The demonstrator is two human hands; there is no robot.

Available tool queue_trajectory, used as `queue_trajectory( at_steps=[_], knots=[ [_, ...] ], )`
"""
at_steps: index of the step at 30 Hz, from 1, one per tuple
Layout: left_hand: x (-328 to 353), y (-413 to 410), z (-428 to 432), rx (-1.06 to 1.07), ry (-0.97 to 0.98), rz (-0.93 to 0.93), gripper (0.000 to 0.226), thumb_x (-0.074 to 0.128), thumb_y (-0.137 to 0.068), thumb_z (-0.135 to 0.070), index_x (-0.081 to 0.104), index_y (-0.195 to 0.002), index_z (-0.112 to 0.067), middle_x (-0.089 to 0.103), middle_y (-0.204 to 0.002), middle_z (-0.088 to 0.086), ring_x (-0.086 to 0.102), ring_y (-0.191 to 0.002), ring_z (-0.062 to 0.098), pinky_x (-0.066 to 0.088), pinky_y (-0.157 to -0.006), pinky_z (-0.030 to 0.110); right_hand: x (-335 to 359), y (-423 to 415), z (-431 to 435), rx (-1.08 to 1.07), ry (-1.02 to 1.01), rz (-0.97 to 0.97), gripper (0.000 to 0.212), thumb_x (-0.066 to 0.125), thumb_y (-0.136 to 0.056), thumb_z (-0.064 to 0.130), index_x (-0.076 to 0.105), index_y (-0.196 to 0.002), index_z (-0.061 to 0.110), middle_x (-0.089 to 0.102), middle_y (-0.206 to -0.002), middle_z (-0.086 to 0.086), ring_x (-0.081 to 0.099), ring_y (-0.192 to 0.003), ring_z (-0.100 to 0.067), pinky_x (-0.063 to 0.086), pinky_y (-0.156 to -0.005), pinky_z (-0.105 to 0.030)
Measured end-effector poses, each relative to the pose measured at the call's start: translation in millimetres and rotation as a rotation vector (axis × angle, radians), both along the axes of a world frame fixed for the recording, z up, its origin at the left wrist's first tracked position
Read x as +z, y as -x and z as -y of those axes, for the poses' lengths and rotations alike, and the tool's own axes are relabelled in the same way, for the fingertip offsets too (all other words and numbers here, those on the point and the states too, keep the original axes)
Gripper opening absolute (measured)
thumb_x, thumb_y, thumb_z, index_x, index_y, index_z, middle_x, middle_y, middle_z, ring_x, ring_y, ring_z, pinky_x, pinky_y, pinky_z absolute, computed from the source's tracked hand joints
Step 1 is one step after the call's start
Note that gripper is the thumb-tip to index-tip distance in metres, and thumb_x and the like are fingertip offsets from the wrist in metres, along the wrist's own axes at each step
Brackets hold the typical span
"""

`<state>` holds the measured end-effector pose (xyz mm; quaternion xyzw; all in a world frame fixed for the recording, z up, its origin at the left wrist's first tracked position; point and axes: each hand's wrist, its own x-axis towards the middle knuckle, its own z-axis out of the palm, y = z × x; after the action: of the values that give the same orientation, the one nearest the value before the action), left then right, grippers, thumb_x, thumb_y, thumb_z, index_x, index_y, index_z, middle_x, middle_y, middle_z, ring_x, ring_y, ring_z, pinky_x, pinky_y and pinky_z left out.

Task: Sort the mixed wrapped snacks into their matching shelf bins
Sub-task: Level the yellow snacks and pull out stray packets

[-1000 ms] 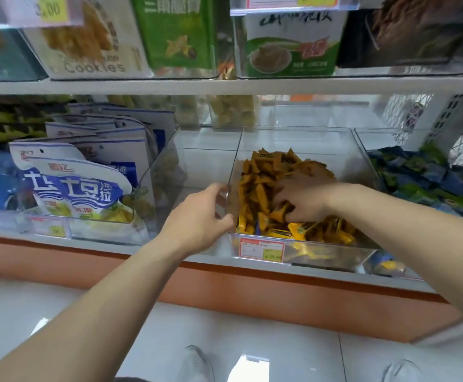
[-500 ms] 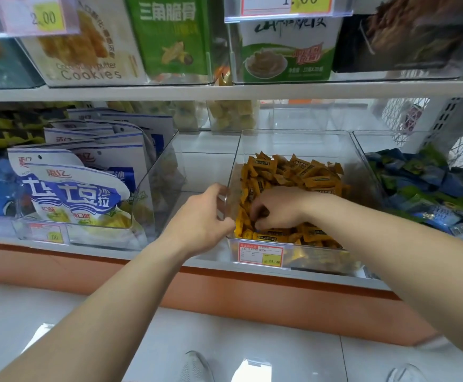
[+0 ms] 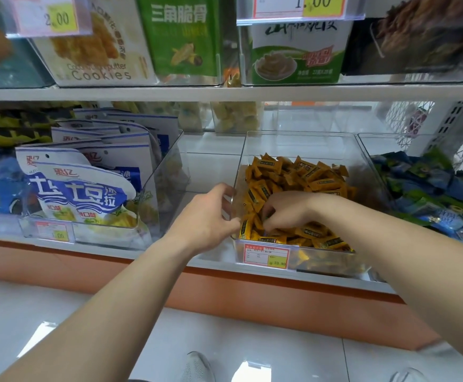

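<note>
A clear plastic bin on the lower shelf holds a heap of small orange wrapped snacks. My left hand grips the bin's front left corner, thumb over the rim. My right hand is inside the bin near its front, fingers curled down into the orange snacks; whether they pinch one is hidden. To the right, another clear bin holds blue and green wrapped snacks.
A clear bin of white and blue snack bags stands at the left. An empty-looking gap lies between it and the orange bin. Boxed snacks and price tags line the upper shelf. My shoes show on the pale tiled floor.
My right hand has drawn back from the middle of the orange heap toward the bin's front left. My left hand stays on the bin's corner.
</note>
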<state>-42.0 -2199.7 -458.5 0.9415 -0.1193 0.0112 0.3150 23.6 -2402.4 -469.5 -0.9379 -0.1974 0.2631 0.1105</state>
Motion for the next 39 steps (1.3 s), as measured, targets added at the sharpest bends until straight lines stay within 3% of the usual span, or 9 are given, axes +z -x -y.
queue_trajectory(
  at_steps=[6,10,13,16,21,26,29,33,39],
  knots=[
    [1,1,2,0.025,-0.022,0.014,0.048,0.071,-0.083,-0.035,0.052,-0.126,-0.029,0.067,-0.099,-0.015,0.063,-0.085,0.002,0.057,-0.080,0.030,21,15,-6,0.076,0.052,0.159,0.011,0.068,-0.090,0.035,0.073,-0.093,0.025,0.067,-0.089,0.006,0.059,-0.082,-0.014,0.048,-0.066,-0.029],
    [9,1,7,0.066,-0.185,0.209,0.051,0.067,-0.085,-0.038,0.052,-0.132,-0.027,0.060,-0.124,-0.005,0.061,-0.104,0.016,0.055,-0.085,0.037,51,35,16,-0.080,-0.220,0.413,0.015,0.064,-0.093,0.037,0.069,-0.099,0.024,0.066,-0.097,0.004,0.060,-0.090,-0.016,0.052,-0.077,-0.037],
    [21,2,17,0.080,-0.192,0.353,0.052,0.064,-0.085,-0.038,0.049,-0.134,-0.027,0.054,-0.130,-0.002,0.055,-0.115,0.021,0.053,-0.088,0.042,74,56,53,-0.220,-0.433,0.600,0.008,0.060,-0.096,0.037,0.060,-0.100,0.030,0.064,-0.092,0.012,0.061,-0.082,-0.010,0.045,-0.066,-0.029],
    [28,4,37,0.026,-0.164,0.400,0.047,0.063,-0.086,-0.035,0.053,-0.131,-0.026,0.054,-0.128,-0.003,0.052,-0.118,0.021,0.052,-0.090,0.043,85,74,100,-0.304,-0.510,0.777,0.008,0.063,-0.094,0.028,0.058,-0.098,0.034,0.066,-0.090,0.017,0.064,-0.075,-0.007,0.046,-0.067,-0.030],
    [21,8,79,-0.054,-0.092,0.212,0.052,0.063,-0.087,-0.041,0.052,-0.135,-0.025,0.053,-0.131,0.004,0.057,-0.112,0.027,0.047,-0.087,0.034,61,85,171,-0.501,-0.304,0.942,0.016,0.064,-0.093,0.018,0.069,-0.107,0.024,0.068,-0.112,-0.006,0.062,-0.104,-0.029,0.046,-0.085,-0.033],
    [1,-7,95,0.006,-0.181,0.001,0.066,0.061,-0.090,-0.047,0.040,-0.143,-0.014,0.049,-0.139,0.016,0.052,-0.121,0.037,0.046,-0.098,0.043,45,82,200,-0.583,-0.084,0.560,0.049,0.039,-0.101,0.054,0.064,-0.128,0.022,0.047,-0.152,0.000,0.042,-0.139,-0.026,0.038,-0.104,-0.038],
    [-13,-21,101,0.093,-0.082,-0.120,0.081,0.064,-0.087,-0.057,0.031,-0.145,-0.010,0.049,-0.140,0.018,0.050,-0.125,0.037,0.046,-0.100,0.043,48,82,201,-0.564,-0.054,0.701,0.046,0.045,-0.099,0.054,0.063,-0.131,0.026,0.058,-0.141,-0.002,0.053,-0.127,-0.029,0.046,-0.097,-0.037],
    [-27,-41,110,0.189,-0.048,-0.278,0.117,0.071,-0.076,-0.066,0.005,-0.155,-0.009,0.042,-0.150,0.016,0.049,-0.130,0.036,0.047,-0.102,0.042,57,86,176,-0.489,-0.125,0.859,0.041,0.050,-0.093,0.050,0.071,-0.116,0.024,0.068,-0.122,0.000,0.060,-0.110,-0.026,0.052,-0.089,-0.038],
    [-25,-48,117,-0.030,0.047,-0.281,0.088,0.080,-0.072,-0.052,0.040,-0.148,-0.030,0.043,-0.151,0.002,0.046,-0.133,0.025,0.044,-0.107,0.041,64,90,107,-0.291,-0.447,0.833,0.040,0.044,-0.091,0.053,0.069,-0.117,0.036,0.065,-0.109,0.022,0.054,-0.094,0.005,0.044,-0.075,-0.022]
  ],
)
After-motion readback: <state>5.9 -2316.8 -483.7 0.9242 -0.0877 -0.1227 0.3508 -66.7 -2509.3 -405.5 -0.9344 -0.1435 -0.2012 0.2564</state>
